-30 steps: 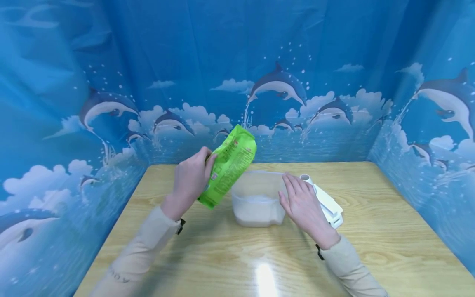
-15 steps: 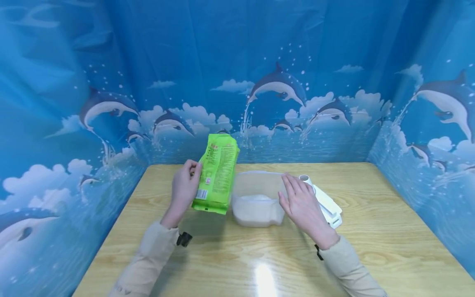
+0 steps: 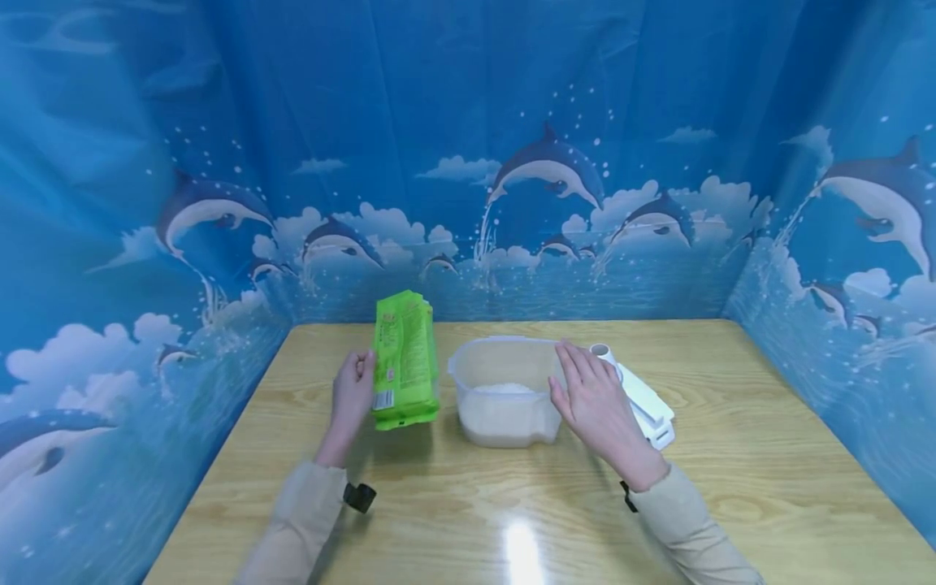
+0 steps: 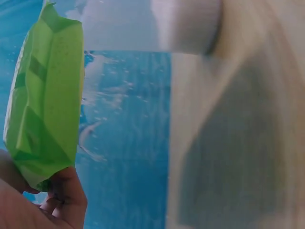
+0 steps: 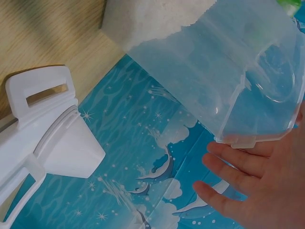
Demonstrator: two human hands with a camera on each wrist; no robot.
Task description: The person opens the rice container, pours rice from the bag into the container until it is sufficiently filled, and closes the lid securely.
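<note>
My left hand (image 3: 353,398) pinches the left edge of a bright green printed bag (image 3: 404,361), which it holds upright, left of the container. The left wrist view shows the fingers and thumb gripping the lower edge of the bag (image 4: 52,95). A translucent plastic container (image 3: 471,370) stands mid-table, its lower part filled with white grainy stuff (image 3: 504,414). My right hand (image 3: 594,398) lies with straight fingers at the container's right rim. From the right wrist, the fingers (image 5: 238,162) extend along the rim beside a small tab, and the white contents (image 5: 152,19) show through the wall.
Right of the container, partly behind my right hand, lies a white plastic piece (image 3: 647,402) with a slotted handle and a tapered spout (image 5: 71,143). A blue dolphin-print curtain (image 3: 468,162) surrounds the wood-grain table (image 3: 731,455) at the back and sides.
My left hand has moved the green bag leftward and down from beside the container's rim, turning it from tilted to upright. My right hand has stayed at the rim.
</note>
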